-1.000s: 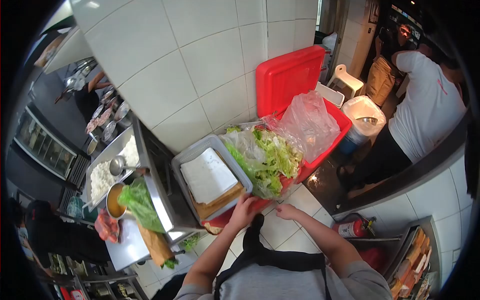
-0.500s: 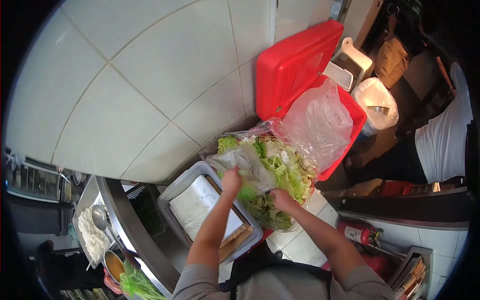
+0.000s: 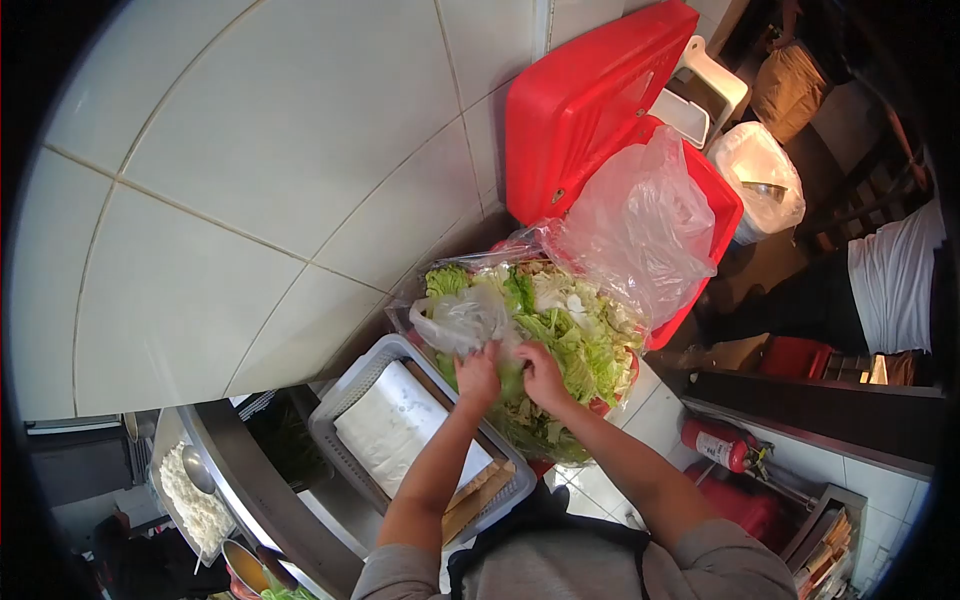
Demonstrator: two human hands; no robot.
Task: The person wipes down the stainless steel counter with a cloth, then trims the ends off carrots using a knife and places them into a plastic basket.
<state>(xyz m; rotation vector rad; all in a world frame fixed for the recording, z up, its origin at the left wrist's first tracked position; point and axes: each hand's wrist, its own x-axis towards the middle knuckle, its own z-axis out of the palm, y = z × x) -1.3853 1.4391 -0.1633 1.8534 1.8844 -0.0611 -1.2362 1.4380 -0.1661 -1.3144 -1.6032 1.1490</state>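
Plastic bag point(image 3: 460, 318) is lying crumpled on a heap of leafy greens point(image 3: 585, 340), right beside a grey basket point(image 3: 522, 490). Left hand point(image 3: 478, 375) is resting at the bag's near edge, fingers bent, and the right hand point(image 3: 542, 375) is sitting close by, fingers half-curled; can't tell if either is actually pinching plastic. I'm guessing bag handling is the current step, and the next move is probably calling for a light fingertip hold.

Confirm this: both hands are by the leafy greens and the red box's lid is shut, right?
The red box's lid isn't shut: the head view shows it standing open. The left hand and right hand are indeed by the leafy greens.
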